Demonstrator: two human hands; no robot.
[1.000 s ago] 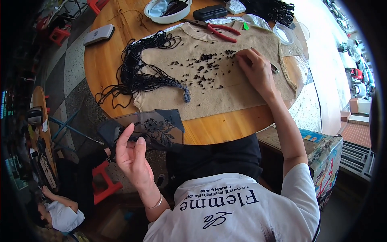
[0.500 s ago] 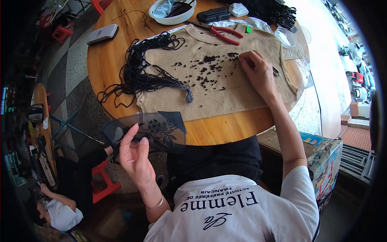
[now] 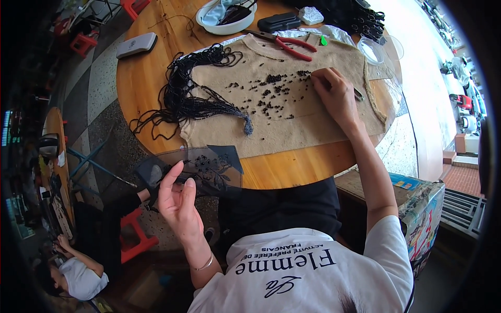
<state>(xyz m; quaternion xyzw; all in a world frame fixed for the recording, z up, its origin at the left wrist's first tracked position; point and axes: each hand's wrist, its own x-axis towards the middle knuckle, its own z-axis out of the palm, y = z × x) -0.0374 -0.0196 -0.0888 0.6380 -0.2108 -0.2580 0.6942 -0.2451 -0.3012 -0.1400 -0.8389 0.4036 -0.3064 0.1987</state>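
Observation:
My left hand [image 3: 180,208] holds a piece of sheer black fabric [image 3: 229,180] at the table's near edge, thumb and forefinger on either side of its edge. Dark floral embroidery with black beads [image 3: 205,163] decorates the fabric. My right hand [image 3: 336,96] rests on a beige knit cloth [image 3: 313,130], fingertips pinched together beside scattered black beads [image 3: 274,91]; whatever they grip is too small to make out. A short metal piece [image 3: 359,94] shows beside that hand, the rest of it hidden. Strands of strung black beads [image 3: 182,96] lie across the cloth's left side.
Red-handled pliers [image 3: 295,48] lie at the cloth's far edge. Behind are a white bowl [image 3: 240,25], a black case [image 3: 279,21] and a clear plastic container [image 3: 371,52]. A pale case [image 3: 136,45] sits at left. Another person [image 3: 78,271] sits at lower left.
The view has shifted slightly. Both hands keep nearly the same places, the left still on the fabric and the right still beside the beads.

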